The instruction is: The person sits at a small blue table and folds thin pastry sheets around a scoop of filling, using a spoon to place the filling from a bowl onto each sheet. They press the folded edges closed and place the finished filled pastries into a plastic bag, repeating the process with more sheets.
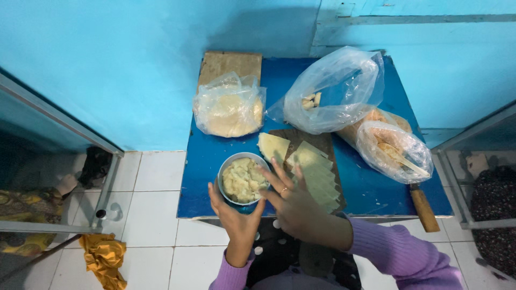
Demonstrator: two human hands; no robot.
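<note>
Left hand (236,217), thumb side: steel-grey bowl (243,179), filling pale cream-yellow, lumpy. Under right hand (295,207): pale yellow-green sheets (317,174) on a dark brown board (317,144). Both sleeves (400,252) lilac purple. Below the wrists: black cloth with white dots (271,247). Table (371,190) beyond the hands deep blue. Wall (134,64) bright turquoise. Floor tiles (156,172) left of the hands white; mustard-yellow rag (105,258) lying there.
</note>
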